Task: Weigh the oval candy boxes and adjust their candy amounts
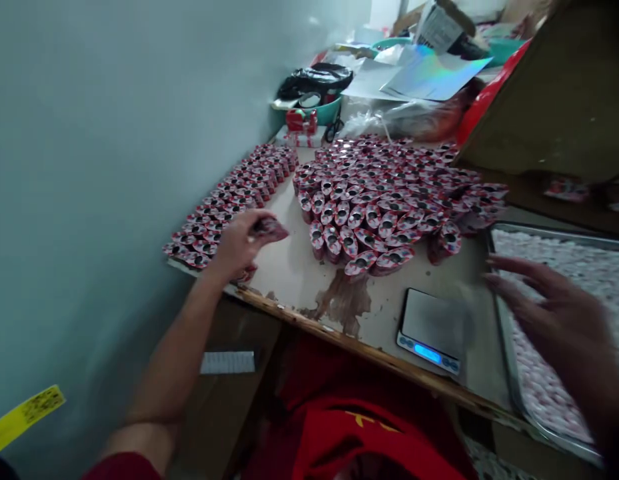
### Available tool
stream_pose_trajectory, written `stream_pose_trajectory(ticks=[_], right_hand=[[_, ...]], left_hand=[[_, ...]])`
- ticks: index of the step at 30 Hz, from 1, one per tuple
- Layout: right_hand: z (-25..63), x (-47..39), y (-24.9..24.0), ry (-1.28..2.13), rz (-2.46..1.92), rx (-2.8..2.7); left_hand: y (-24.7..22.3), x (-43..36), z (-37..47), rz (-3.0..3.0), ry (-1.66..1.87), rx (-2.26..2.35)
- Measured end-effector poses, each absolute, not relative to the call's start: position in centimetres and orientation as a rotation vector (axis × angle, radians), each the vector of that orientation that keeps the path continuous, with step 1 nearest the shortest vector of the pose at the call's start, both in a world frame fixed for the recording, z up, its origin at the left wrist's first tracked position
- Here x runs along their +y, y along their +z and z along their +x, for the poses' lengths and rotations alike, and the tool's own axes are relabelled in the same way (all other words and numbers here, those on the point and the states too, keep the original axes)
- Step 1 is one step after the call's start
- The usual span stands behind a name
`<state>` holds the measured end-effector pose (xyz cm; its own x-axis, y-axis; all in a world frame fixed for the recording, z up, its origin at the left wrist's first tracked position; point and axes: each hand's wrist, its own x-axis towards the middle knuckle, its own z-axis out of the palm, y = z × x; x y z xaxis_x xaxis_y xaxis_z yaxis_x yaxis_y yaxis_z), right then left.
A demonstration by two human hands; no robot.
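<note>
My left hand (236, 245) grips a small red-and-pink printed pouch (270, 230) by its end, above the table and beside the left-hand block of pouches (239, 187). These stand upright in tight rows along the wall, with dark openings at their tops. My right hand (554, 310) is smeared by motion, fingers stretched and apart, over the near-left side of a metal tray (504, 333) of small white-and-pink pieces (549, 393). Left of that hand lies a digital pocket scale (432, 323) with a lit blue display. A larger group of upright pouches (374, 200) fills the table's middle.
The wooden table (289, 267) has a worn, peeling front edge. Behind the pouches are a teal basin (329, 110) with a black bag, a tape dispenser (302, 121), scissors (334, 127) and shiny sheets (434, 73). A wall (114, 133) bounds the left; a brown panel (554, 100) leans at right.
</note>
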<state>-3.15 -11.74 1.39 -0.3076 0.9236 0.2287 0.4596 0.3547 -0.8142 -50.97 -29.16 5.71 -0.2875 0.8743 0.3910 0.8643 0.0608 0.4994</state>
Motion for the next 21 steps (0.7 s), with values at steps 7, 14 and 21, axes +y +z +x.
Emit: stream_pose_trajectory(ticks=[7,14,21], right_hand=[[-16.7,-14.5,1.8,0.196,-0.746,-2.585],[-19.5,-15.1,0.0,-0.325,-0.744,-2.799],[-19.4,-17.2,2.1,-0.351,-0.6,-2.904]], left_hand=[[2.4,-29.3,-60.5,1.968,0.746,2.092],[1.1,-30.7,-62.4,1.922,0.522,2.029],[-0.8,-33.1,-58.5,2.091,0.429,2.245]])
